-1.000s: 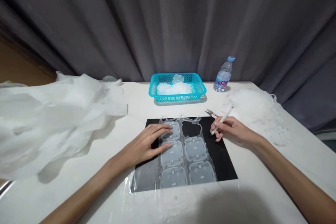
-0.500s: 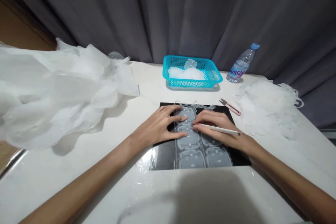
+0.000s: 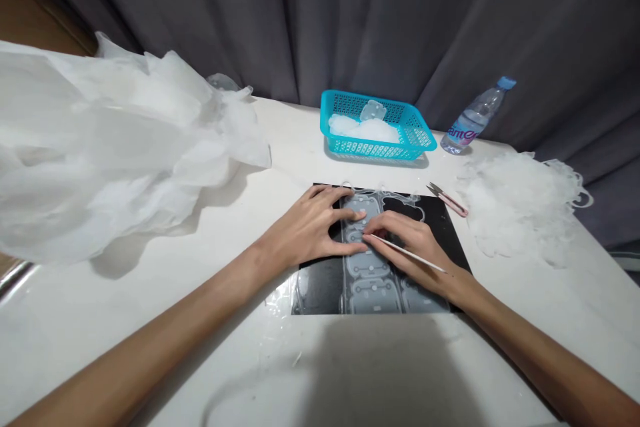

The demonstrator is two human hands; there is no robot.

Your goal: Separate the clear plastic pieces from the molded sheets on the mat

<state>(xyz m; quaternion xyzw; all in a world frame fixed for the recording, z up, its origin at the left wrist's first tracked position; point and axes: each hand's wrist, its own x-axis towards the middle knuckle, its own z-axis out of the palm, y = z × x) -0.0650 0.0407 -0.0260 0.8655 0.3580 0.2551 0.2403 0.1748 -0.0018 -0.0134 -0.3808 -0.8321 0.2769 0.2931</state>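
A translucent plastic sheet (image 3: 375, 290) with rounded, rectangular outlined shapes lies on a black mat (image 3: 320, 287). My left hand (image 3: 320, 223) rests on it with the fingers spread, pressing its upper left part. Pinched in my right hand (image 3: 413, 243) is a slim white pen-like tool (image 3: 413, 255), its tip end close to my left thumb and hidden by my fingers. Beyond my right hand, a thin, curly plastic edge strip (image 3: 400, 197) runs along the mat's far side, with bare black mat inside its loop.
A turquoise basket (image 3: 377, 147) holding translucent pieces stands behind the mat. Thread snips (image 3: 449, 200) lie to its right, near a water bottle (image 3: 475, 117) and a heap of plastic scraps (image 3: 520, 207). A big pile of white, filmy sheets (image 3: 125, 153) covers the left side.
The view has shifted slightly, so the mat and basket sit further right and higher. My right hand has turned a little, and the tool's rear end now points lower. My left hand stays spread.
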